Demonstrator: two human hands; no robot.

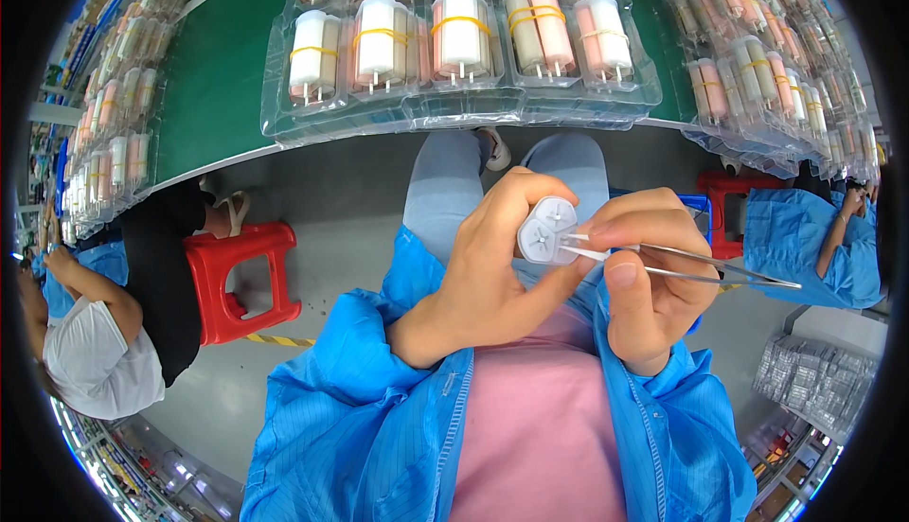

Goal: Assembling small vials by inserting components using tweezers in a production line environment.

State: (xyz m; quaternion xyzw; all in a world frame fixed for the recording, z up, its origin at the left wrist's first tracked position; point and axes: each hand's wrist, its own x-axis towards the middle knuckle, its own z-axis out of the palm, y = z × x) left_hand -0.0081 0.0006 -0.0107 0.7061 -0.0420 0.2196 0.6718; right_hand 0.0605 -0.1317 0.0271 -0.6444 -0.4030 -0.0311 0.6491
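My left hand (478, 271) is closed around a bundle of small tubes (540, 246), held above my lap with its pale grey end turned toward me. That end is split into rounded sections, with small cross-shaped marks on two of them. Between the thumb and fingers of my right hand (644, 281) is a pair of metal tweezers (734, 268) with white tips. The tips reach the right side of the bundle's end face; whether they pinch anything there is too small to tell. The rest of the bundle is hidden by my left hand.
Ahead, a clear plastic tray (454, 110) of banded white, pink and beige tube bundles stands on a green table (222, 72). More filled trays (757, 77) stack at the right. Red stools (241, 281) and co-workers (104, 333) are on both sides.
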